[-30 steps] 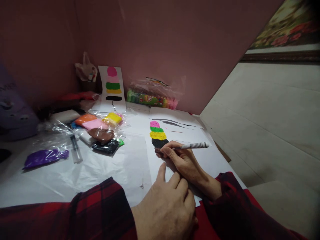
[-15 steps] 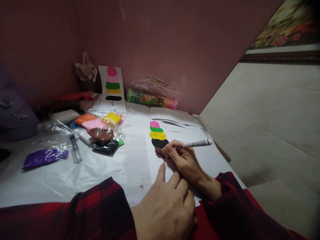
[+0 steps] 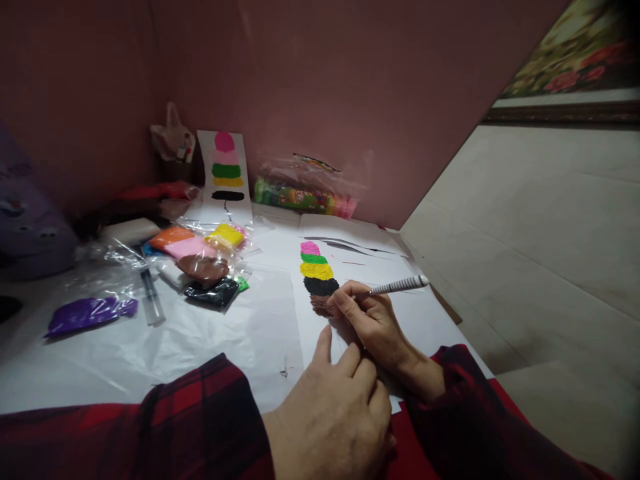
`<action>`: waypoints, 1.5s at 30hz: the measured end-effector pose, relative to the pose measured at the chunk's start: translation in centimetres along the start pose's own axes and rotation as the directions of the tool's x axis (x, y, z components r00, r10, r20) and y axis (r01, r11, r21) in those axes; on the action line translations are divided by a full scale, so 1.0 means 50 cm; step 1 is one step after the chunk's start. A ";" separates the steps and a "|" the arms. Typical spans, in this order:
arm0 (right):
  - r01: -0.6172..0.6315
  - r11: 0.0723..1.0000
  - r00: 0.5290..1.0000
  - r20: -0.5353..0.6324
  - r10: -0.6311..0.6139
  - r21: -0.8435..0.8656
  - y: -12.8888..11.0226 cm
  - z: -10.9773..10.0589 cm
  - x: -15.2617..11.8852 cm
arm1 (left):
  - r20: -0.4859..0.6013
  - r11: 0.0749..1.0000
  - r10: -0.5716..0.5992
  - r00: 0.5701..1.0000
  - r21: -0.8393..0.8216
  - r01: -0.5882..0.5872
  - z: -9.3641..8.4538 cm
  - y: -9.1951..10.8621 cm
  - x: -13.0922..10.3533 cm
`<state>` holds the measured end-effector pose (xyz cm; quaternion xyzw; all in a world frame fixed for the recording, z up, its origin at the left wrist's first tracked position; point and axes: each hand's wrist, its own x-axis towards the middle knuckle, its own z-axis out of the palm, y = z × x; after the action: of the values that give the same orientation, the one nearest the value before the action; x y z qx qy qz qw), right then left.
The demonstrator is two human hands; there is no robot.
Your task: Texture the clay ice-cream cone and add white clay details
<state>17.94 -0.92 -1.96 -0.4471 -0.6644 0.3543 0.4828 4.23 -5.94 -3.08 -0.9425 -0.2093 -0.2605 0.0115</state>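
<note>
My right hand (image 3: 373, 323) pinches a slim pen (image 3: 400, 285) with a white and dark patterned barrel, its tip hidden behind my fingers. Under those fingers lies the brown band (image 3: 323, 305) at the bottom of a stack of textured coloured bands; black, yellow (image 3: 317, 271), green and pink ones rise above it on white paper (image 3: 350, 260). My left hand (image 3: 335, 407) rests on the near part of the paper, index finger stretched toward the brown band, the other fingers loosely bent and holding nothing.
Bags of coloured clay (image 3: 203, 270) lie to the left, with a purple pack (image 3: 90, 315) and a clear tube (image 3: 151, 297) nearby. A card with painted bands (image 3: 227, 177) leans on the wall. A pack of coloured sticks (image 3: 305, 198) lies at the back.
My right hand and the pen have shifted very slightly to the right, and the pen's upper end sits a touch higher. My left hand stays in place.
</note>
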 end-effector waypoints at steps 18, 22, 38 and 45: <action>0.035 0.996 0.999 0.001 -0.035 -0.087 -0.009 0.003 0.002 | -0.024 1.000 0.000 1.000 0.012 0.000 0.005 0.000 -0.003; 0.024 0.997 1.000 0.012 -0.024 -0.074 -0.008 0.003 0.002 | -0.030 1.000 -0.013 0.999 0.004 0.013 0.006 0.002 -0.001; 0.011 0.999 1.000 -0.008 -0.012 -0.052 -0.004 0.004 0.002 | 0.017 1.000 -0.023 1.000 -0.013 0.023 -0.006 0.004 0.002; 0.035 0.995 0.999 0.013 -0.034 -0.089 -0.008 0.005 0.006 | 0.019 1.000 -0.014 1.000 -0.012 0.014 -0.006 0.003 0.001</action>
<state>17.57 -0.78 -1.55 -0.4547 -0.6899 0.3186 0.4645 4.17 -6.11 -2.78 -0.9435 -0.2144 -0.2528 0.0019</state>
